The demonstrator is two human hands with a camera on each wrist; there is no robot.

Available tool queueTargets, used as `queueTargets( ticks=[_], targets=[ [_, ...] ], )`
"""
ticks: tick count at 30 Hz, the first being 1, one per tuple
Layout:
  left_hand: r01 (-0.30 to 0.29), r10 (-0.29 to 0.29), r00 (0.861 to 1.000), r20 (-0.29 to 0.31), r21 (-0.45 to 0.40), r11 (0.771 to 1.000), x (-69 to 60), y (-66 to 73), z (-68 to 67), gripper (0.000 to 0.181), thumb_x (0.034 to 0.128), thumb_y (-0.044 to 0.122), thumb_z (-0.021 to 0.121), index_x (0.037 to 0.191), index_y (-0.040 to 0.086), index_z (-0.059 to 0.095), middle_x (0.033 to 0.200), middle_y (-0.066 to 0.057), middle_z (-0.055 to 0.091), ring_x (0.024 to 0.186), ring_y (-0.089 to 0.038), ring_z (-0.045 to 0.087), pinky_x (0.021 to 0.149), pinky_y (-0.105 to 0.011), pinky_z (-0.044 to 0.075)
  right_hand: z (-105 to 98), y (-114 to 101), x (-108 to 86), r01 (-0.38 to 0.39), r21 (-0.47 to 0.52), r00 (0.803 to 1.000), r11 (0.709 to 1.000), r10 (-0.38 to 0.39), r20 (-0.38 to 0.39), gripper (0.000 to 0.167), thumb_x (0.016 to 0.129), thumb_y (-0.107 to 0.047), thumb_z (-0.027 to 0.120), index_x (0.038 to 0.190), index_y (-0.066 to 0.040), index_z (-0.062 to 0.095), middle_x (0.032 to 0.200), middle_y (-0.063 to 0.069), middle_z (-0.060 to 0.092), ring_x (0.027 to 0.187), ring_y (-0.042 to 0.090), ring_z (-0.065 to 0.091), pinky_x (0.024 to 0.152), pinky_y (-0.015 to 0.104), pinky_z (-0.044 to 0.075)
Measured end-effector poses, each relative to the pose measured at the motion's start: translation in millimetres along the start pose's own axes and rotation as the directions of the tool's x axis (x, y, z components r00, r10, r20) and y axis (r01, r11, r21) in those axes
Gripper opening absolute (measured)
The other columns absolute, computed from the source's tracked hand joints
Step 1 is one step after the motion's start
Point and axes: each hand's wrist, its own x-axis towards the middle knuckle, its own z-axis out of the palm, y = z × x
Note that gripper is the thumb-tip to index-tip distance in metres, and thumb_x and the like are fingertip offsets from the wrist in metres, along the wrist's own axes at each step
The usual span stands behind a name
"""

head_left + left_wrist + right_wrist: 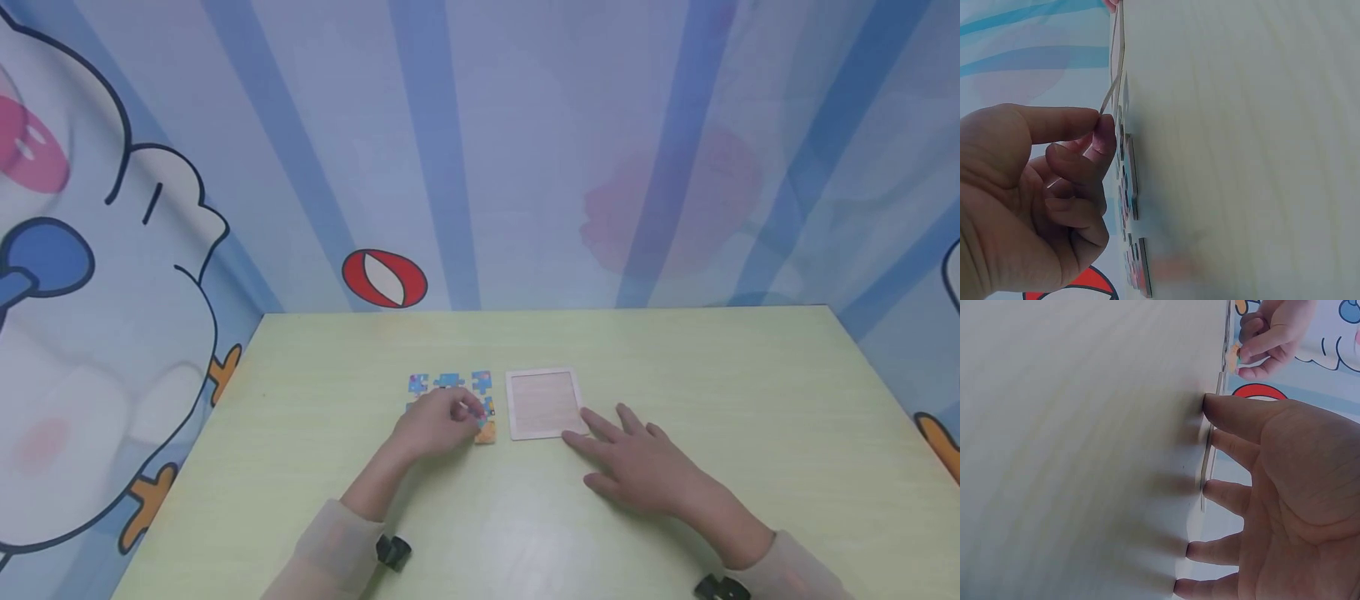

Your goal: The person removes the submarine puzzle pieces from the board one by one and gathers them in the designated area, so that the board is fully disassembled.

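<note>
My left hand (438,423) pinches a jigsaw piece (1108,95) between thumb and fingertip, tilted up above the table. An orange face of that piece (1233,357) shows in the right wrist view. Other jigsaw pieces (449,380), mostly blue, lie loosely spaced under and beyond this hand, partly hidden by it. To their right lies a square puzzle frame (512,408) with a pale rim and a bare wooden inside. My right hand (648,467) has its fingers spread, fingertips down on the table; one or two of them touch the frame's lower right corner.
The pale wooden table (750,392) reaches back to a printed cloth backdrop (517,167) with blue stripes and cartoon figures. Both forearms come in from the front edge, each with a small black device (393,552) at the wrist.
</note>
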Motion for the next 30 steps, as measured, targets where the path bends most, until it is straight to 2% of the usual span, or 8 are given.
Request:
queueTargets(
  ticks=[9,23,30],
  targets=[
    [0.008,-0.006,1.000,-0.028,0.089,0.996,-1.0,-3.3,4.4,0.008,0.0923,0.020,0.070,0.097,0.024,0.074,0.085,0.007,0.066,0.077,-0.014,0.060,0.065,-0.036,0.047,1.2,-1.2,1.3,0.006,-0.001,1.000,1.000,-0.006,-0.008,0.055,0.102,-0.040,0.063,0.154,-0.026,0.052,0.162,0.013,0.041,0.140,0.061,0.035,0.098,0.075,0.040],
    [0.039,-0.034,0.998,-0.048,0.115,0.993,-4.9,-4.6,3.6,0.011,0.0914,0.019,0.070,0.100,0.024,0.075,0.082,0.006,0.063,0.073,-0.016,0.057,0.062,-0.035,0.045,4.3,-1.9,4.0,0.003,0.015,1.000,1.000,-0.003,0.005,0.056,0.101,-0.040,0.066,0.154,-0.028,0.052,0.163,0.012,0.039,0.141,0.061,0.033,0.099,0.077,0.037],
    [0.028,-0.018,0.997,-0.072,0.136,0.990,-7.9,-1.7,0.5,0.014,0.0922,0.016,0.068,0.103,0.022,0.075,0.077,0.005,0.060,0.069,-0.015,0.054,0.059,-0.032,0.042,4.0,-1.9,2.7,-0.011,0.019,1.000,1.000,0.011,0.016,0.056,0.101,-0.040,0.065,0.154,-0.028,0.051,0.164,0.012,0.039,0.142,0.061,0.032,0.100,0.078,0.036]
  ],
)
